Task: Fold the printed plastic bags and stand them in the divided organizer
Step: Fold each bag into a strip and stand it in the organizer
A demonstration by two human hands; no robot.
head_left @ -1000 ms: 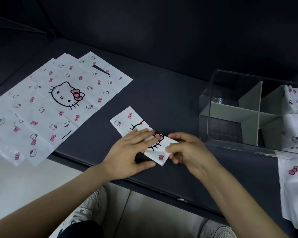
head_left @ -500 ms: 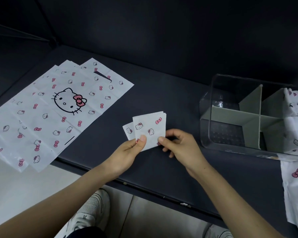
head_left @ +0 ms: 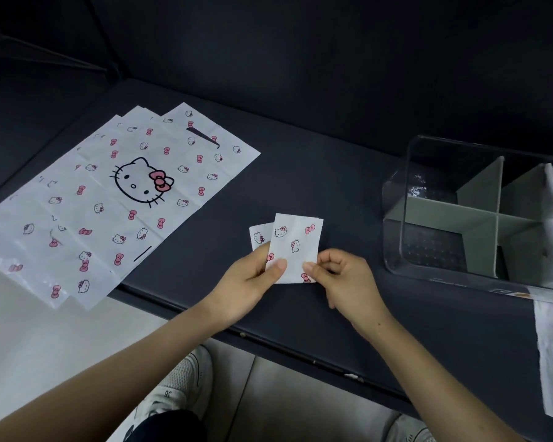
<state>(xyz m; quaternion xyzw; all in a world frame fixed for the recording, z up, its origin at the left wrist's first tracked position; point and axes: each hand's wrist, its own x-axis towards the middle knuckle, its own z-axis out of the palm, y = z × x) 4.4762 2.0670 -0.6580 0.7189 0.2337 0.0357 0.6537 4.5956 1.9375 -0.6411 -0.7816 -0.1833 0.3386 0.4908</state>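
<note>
Your fingers (head_left: 276, 267) pinch the folded bag (head_left: 296, 247) along its lower edge: left hand (head_left: 249, 282) with the thumb pressed on the front, right hand (head_left: 342, 282) nipping the lower right corner, its other fingers curled. The bag is held over the dark table (head_left: 300, 173), left of the clear divided organizer (head_left: 396, 218). Unfolded bags (head_left: 125, 199) lie flat at far left.

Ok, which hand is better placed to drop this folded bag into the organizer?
Right, probably. The right hand pinches the folded bag at its lower corner, and the organizer stands on that side; the left hand would reach across.
</note>
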